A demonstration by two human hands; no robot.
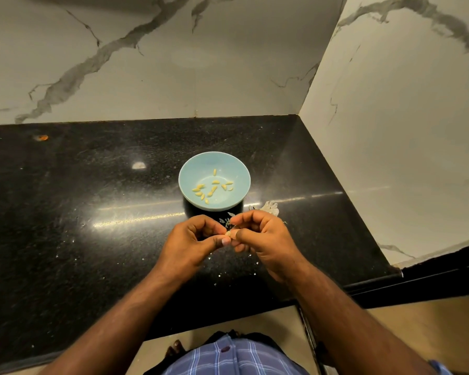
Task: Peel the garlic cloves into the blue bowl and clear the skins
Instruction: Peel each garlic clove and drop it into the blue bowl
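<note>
A black speckled stone counter [92, 212] fills a corner between white marble-veined walls [146, 77]. Nearest the camera, above the counter's front part, the left hand [192, 242] and right hand [263, 236] meet fingertip to fingertip, both curled and pinching one small garlic clove [228, 234] between them. Pale flecks of skin [229, 269] lie scattered on the counter under and around the hands. Just beyond the right hand sits a loose heap of papery skins [268, 207]. Farther back stands the blue bowl [238, 171], holding about a dozen peeled cloves [213, 189] spread across its bottom.
</note>
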